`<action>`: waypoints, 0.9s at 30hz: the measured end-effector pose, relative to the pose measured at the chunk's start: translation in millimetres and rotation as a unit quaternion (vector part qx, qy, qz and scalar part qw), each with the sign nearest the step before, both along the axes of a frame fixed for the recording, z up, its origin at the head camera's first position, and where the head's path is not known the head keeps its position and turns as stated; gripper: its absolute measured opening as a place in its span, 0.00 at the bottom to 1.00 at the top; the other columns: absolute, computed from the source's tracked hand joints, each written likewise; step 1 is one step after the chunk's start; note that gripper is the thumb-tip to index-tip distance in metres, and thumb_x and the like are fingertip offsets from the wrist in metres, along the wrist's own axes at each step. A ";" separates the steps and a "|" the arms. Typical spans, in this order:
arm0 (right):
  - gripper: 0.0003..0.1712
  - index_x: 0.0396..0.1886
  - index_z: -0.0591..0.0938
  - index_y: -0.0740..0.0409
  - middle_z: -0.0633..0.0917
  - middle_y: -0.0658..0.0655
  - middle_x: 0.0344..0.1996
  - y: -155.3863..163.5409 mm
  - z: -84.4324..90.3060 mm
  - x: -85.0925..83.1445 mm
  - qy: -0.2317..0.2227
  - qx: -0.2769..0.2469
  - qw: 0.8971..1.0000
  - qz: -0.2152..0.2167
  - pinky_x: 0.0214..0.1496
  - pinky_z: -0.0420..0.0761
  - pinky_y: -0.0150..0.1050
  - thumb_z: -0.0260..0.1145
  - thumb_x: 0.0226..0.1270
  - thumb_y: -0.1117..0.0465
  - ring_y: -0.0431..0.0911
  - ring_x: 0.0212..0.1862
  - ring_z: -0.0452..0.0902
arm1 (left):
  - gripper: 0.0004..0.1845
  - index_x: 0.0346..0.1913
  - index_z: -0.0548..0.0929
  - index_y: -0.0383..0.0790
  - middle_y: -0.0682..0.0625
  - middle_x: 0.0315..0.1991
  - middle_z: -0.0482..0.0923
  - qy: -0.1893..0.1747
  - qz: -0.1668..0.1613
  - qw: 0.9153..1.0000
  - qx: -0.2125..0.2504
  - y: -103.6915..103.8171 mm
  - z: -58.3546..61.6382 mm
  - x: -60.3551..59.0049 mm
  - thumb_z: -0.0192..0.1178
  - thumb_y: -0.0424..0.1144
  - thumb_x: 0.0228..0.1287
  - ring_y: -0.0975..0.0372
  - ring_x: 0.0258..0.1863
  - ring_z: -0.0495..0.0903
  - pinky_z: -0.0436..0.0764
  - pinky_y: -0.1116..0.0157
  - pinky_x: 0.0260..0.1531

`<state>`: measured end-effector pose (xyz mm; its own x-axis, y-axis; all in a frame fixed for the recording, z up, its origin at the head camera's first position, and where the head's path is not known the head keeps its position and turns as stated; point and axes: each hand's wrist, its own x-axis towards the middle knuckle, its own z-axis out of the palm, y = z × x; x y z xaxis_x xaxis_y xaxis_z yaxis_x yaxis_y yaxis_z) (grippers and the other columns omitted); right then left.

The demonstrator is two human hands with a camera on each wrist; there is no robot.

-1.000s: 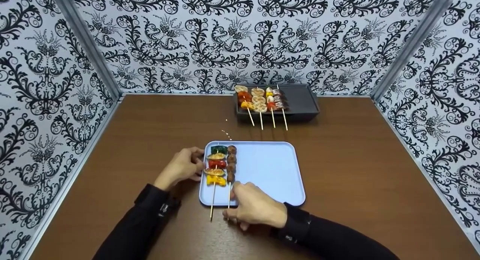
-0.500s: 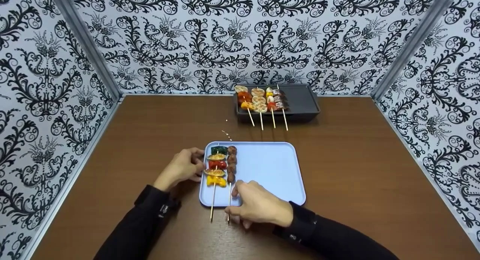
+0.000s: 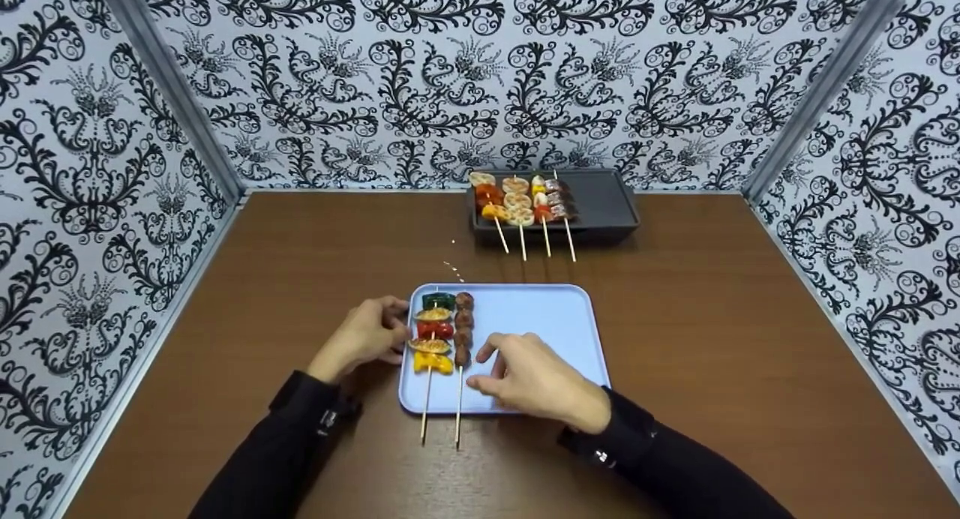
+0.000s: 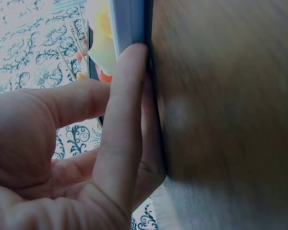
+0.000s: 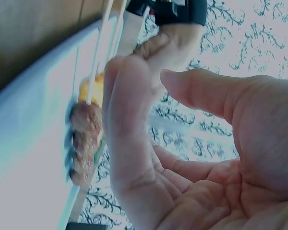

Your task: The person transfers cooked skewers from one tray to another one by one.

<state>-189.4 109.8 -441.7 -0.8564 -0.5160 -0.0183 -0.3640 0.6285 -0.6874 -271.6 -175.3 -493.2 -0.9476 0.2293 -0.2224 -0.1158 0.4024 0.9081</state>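
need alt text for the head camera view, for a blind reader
Two hands work at a light blue tray on a brown table: the left hand touches its left edge, the right hand hovers open beside a meatball skewer and vegetable skewer. Behind, a black tray holds four more skewers.

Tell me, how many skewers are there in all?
6. Two lie on the blue tray: a vegetable skewer and a meatball skewer. Four lie on the black tray at the back.

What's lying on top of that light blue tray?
On the light blue tray lie a vegetable skewer and a meatball skewer. The right hand covers part of its near edge.
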 end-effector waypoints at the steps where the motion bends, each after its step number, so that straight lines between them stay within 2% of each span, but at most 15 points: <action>1: 0.19 0.48 0.85 0.58 0.83 0.42 0.21 1.7 1.2 -1.3 0.014 0.001 1.000 -0.005 0.23 0.81 0.34 0.75 0.69 0.49 0.37 0.20 0.79 | 0.27 0.70 0.75 0.32 0.37 0.43 0.79 0.000 0.000 1.000 0.001 0.0 0.2 0.0 0.63 0.24 0.68 0.51 0.32 0.86 0.93 0.56 0.31; 8: 0.13 0.44 0.86 0.51 0.85 0.42 0.26 14.9 8.3 -9.1 0.069 0.001 0.997 -0.032 0.32 0.81 0.35 0.74 0.70 0.49 0.35 0.27 0.79 | 0.27 0.69 0.75 0.31 0.40 0.42 0.77 0.005 -0.001 1.000 -0.004 1.7 1.8 0.6 0.63 0.24 0.66 0.53 0.30 0.86 0.92 0.56 0.28; 16: 0.12 0.44 0.87 0.52 0.86 0.42 0.29 27.4 15.5 -19.1 0.091 -0.012 0.994 -0.057 0.35 0.85 0.35 0.76 0.68 0.52 0.35 0.31 0.81 | 0.28 0.69 0.76 0.33 0.40 0.44 0.78 0.000 0.007 1.000 -0.007 1.8 0.6 0.5 0.62 0.23 0.66 0.52 0.31 0.86 0.93 0.56 0.29; 22: 0.12 0.46 0.87 0.52 0.86 0.44 0.30 38.3 17.5 -26.1 0.094 -0.017 0.993 -0.072 0.37 0.84 0.36 0.75 0.70 0.51 0.38 0.34 0.82 | 0.28 0.69 0.76 0.33 0.39 0.45 0.78 0.000 0.008 1.000 -0.008 1.7 0.8 0.8 0.62 0.23 0.65 0.52 0.31 0.86 0.93 0.56 0.29; 27: 0.12 0.45 0.88 0.51 0.87 0.44 0.31 46.0 19.7 -33.5 0.116 -0.022 0.988 -0.096 0.37 0.84 0.36 0.76 0.68 0.51 0.40 0.34 0.84 | 0.28 0.69 0.76 0.34 0.39 0.46 0.79 0.002 0.008 1.000 -0.014 2.2 1.5 0.6 0.63 0.24 0.66 0.53 0.31 0.86 0.93 0.57 0.29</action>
